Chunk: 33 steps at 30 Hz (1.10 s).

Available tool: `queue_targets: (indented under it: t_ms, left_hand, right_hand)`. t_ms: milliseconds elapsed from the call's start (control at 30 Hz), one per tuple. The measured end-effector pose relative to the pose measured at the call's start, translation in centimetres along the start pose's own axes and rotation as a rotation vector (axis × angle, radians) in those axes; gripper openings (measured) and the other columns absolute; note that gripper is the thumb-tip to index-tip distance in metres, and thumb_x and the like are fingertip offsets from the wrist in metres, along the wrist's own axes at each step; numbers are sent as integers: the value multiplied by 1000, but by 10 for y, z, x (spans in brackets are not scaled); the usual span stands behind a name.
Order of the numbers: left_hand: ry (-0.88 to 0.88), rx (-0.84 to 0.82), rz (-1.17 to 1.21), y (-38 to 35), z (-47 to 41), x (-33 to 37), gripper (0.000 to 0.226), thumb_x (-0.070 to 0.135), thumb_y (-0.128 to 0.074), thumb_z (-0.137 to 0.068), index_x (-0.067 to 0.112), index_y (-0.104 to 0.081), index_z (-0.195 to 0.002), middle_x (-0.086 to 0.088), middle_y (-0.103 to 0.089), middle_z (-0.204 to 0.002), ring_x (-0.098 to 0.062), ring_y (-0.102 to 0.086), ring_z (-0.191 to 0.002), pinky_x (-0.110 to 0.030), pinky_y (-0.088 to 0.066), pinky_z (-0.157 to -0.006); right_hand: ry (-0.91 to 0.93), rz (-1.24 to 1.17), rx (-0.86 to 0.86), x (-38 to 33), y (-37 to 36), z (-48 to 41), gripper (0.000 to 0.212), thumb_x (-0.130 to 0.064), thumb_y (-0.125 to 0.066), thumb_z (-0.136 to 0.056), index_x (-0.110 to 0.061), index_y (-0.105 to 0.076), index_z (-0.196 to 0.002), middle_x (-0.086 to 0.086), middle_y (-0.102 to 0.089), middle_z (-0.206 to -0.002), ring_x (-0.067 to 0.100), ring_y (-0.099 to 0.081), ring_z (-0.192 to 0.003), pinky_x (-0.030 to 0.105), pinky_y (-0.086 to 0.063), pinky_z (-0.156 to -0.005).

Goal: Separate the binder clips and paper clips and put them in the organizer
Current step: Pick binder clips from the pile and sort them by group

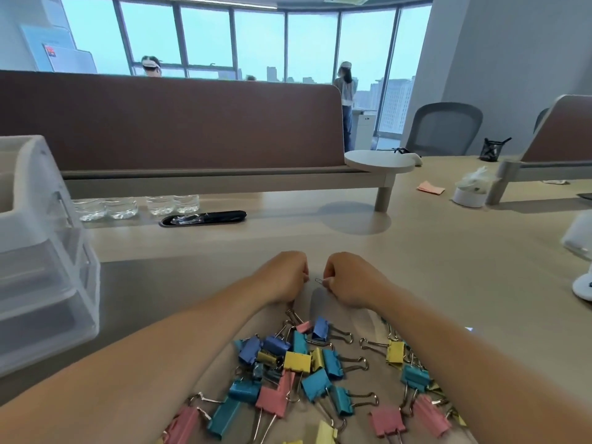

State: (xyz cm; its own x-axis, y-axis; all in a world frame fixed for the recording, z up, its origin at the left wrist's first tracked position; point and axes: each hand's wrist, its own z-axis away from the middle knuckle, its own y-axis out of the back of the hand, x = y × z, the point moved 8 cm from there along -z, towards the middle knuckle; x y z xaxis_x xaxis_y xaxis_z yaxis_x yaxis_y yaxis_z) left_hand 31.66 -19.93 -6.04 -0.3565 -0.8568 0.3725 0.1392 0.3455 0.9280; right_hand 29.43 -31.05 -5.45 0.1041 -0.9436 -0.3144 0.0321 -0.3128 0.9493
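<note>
Paper clip is sitting pinched in the right hand's fingertips, long axis running roughly left-right, free loop pointing at the left hand. Left hand is curling its fingers just beside it; whether it's pinching anything, I can't tell. Both hands are hovering over the desk just beyond the binder clips, which are lying heaped between the 2 forearms. Organizer, a translucent drawer unit, is standing well off to the left, so the left hand is nearer; I'm guessing the right would be reaching across. No brand or label is showing on clips or organizer. The red-marked sheet by the window is too blurred to read.
</note>
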Motion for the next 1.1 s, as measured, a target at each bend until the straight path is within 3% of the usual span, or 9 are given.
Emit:
queue_targets:
  t_ms: [167, 267, 333, 433, 567, 667, 767, 900, 1100]
  left_hand:
    - [-24, 106, 81, 28, 48, -11, 11, 13, -57, -95, 15, -64, -103, 0, -64, -104, -12, -56, -87, -23, -44, -76]
    - [10, 136, 124, 57, 81, -23, 14, 12, -56, -95, 15, -67, -102, 3, -65, -87, -9, -58, -71, -21, -44, -62]
    - [40, 176, 158, 82, 105, -31, 14, 8, -54, -94, 15, -65, -96, 2, -65, -73, -9, -60, -58, -20, -46, -53]
    - [74, 249, 185, 123, 144, -43, 13, 8, -52, -92, 16, -61, -87, -5, -69, -70, -12, -66, -55, -18, -46, -47]
    - [103, 382, 204, 183, 193, -63, 19, 6, -50, -84, 14, -64, -73, -11, -70, -68, -21, -69, -58, -39, -60, -61]
    - [155, 475, 186, 223, 220, -85, 18, 8, -53, -85, 13, -68, -75, -9, -70, -64, -19, -69, -56, -42, -60, -61]
    - [202, 565, 166, 259, 244, -107, 14, 12, -59, -86, 14, -71, -79, -6, -70, -65, -19, -69, -58, -38, -60, -62]
    - [254, 656, 40, 298, 266, -135, 10, 21, -67, -85, 22, -76, -80, 11, -64, -68, -6, -59, -62, -7, -41, -53]
    - [322, 564, -101, 306, 265, -181, 20, 10, -60, -88, 17, -79, -92, -1, -72, -89, -19, -63, -84, -24, -43, -72]
  right_hand:
    - [76, -152, -1, -41, 14, 23, 10, -22, -61, -95, -21, -60, -85, -8, -65, -78, 5, -60, -72, 23, -48, -65]
    - [169, -190, 21, -82, 32, 37, 11, -22, -62, -95, -24, -62, -84, -11, -61, -75, 3, -57, -68, 17, -42, -61]
    - [230, -210, 49, -113, 44, 44, 9, -22, -63, -94, -21, -65, -86, -11, -61, -74, 4, -57, -67, 16, -40, -59]
    - [311, -258, 101, -163, 61, 52, 11, -19, -64, -90, -20, -68, -80, -9, -65, -70, 7, -59, -64, 24, -48, -60]
    - [407, -270, 121, -234, 78, 60, 17, -24, -64, -90, -24, -66, -74, -10, -64, -65, 4, -56, -57, 18, -44, -53]
    - [487, -299, 160, -284, 91, 63, 13, -24, -66, -91, -19, -70, -79, -7, -66, -70, 10, -61, -66, 23, -48, -59]
    - [552, -376, 171, -327, 101, 61, 9, -23, -68, -90, -18, -72, -84, -6, -68, -77, 9, -62, -69, 23, -52, -63]
    - [605, -406, 145, -378, 102, 50, 7, -17, -69, -88, -17, -74, -84, -6, -68, -75, 12, -62, -69, 30, -54, -69]
    - [625, -187, 117, -420, 77, 31, 24, -10, -60, -90, -24, -79, -96, -7, -70, -89, 14, -64, -82, 24, -50, -71]
